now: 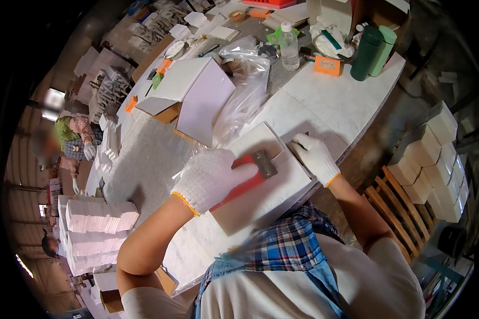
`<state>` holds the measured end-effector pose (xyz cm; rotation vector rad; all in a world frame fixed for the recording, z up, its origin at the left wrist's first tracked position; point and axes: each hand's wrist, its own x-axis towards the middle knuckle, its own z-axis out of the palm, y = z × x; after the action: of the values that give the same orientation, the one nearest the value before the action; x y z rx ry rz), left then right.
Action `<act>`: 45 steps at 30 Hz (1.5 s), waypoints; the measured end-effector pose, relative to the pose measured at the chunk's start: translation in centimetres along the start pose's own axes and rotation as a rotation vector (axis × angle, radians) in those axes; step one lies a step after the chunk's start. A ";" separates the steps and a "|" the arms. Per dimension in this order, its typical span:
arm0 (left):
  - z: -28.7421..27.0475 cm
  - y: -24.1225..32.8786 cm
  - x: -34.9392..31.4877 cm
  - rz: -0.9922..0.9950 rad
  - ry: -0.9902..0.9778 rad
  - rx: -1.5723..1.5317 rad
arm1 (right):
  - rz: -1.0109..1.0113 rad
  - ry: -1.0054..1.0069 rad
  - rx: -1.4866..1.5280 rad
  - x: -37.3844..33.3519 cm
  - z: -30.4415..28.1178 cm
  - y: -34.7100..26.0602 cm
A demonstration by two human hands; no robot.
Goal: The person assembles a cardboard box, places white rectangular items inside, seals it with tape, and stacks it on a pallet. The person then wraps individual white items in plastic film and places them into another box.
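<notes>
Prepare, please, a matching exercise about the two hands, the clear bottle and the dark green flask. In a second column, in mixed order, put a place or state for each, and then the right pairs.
Column one:
1. left hand
2. right hand
3. clear bottle
4. dark green flask

Column two:
A. stands beside a light green flask
B. holds a red tool
C. at the right edge of the white box
D. has a white cap

Right pairs: 1-B, 2-C, 3-D, 4-A
</notes>
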<state>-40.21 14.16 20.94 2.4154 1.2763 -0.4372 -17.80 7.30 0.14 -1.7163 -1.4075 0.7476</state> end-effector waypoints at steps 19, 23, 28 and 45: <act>0.0 0.8 -0.5 -0.046 0.017 0.066 | -0.102 -0.082 -0.226 2.1 2.0 1.4; 0.4 0.7 -1.1 -0.078 0.056 0.030 | -0.148 -0.033 -0.443 3.8 1.0 2.0; 0.5 -0.6 -1.0 0.030 0.066 0.009 | -0.352 -0.051 0.020 6.4 0.9 -7.3; 0.4 -12.6 -15.0 -0.176 0.009 -0.138 | -0.399 -0.212 -0.496 5.3 2.3 -10.7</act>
<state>-58.94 9.75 24.90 2.2034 1.4789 -0.3734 -24.12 13.82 8.24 -1.6555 -2.1402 0.3817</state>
